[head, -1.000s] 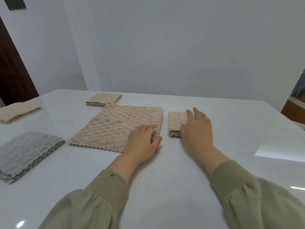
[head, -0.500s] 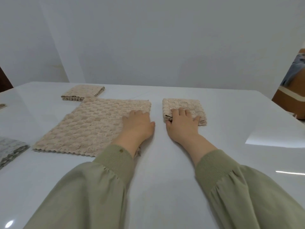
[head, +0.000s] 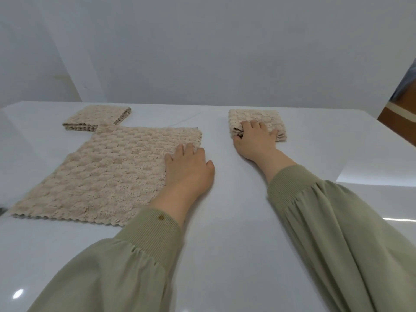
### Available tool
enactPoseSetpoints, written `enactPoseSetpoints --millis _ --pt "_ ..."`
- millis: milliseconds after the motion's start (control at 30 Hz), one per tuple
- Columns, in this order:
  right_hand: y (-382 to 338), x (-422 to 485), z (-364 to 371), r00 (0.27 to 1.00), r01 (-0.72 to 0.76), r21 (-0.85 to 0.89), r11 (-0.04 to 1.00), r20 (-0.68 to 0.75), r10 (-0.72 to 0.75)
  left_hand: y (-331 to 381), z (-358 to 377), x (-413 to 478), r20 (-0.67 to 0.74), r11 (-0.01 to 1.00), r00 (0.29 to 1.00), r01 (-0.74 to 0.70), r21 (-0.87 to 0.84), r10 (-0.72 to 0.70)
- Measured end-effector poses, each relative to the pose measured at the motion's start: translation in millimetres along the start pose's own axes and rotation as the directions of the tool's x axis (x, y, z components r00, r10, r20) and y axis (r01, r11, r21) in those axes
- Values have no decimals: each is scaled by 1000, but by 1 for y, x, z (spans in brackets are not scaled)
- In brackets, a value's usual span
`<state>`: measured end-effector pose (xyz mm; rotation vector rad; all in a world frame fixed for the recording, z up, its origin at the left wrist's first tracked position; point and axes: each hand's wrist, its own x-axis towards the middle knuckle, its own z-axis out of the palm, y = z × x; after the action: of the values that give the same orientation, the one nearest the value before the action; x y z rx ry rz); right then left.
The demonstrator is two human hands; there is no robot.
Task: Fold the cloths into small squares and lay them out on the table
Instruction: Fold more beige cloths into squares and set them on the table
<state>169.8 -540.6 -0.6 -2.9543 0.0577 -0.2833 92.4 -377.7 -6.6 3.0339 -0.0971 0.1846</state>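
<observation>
Single head-worn view, facing forward and down, close over table [head: 236, 255], edges seemingly bowed

Right hand [head: 255, 140] grips folded cloth [head: 252, 115] on table [head: 225, 233].

No readable text, label or number appears anywhere.
</observation>
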Motion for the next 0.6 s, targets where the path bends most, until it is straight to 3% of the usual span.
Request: enactPoseSetpoints --millis 267,367,500,600 --pt "3 12 2 998 -29 17 999 -47 30 0 -1 -2 -2 1000 1000 9 -19 -9" --pt "-3 6 2 996 22 4 1000 -81 -21 0 -2 -2 0 1000 1000 7 -27 -7" --pt "-20 -5 6 992 128 -32 991 20 -127 1 -1 -1 4 999 1000 14 -32 -14" --pt "-20 -1 11 988 129 -27 991 89 -126 0 1 -1 -4 1000 1000 16 -27 -16"
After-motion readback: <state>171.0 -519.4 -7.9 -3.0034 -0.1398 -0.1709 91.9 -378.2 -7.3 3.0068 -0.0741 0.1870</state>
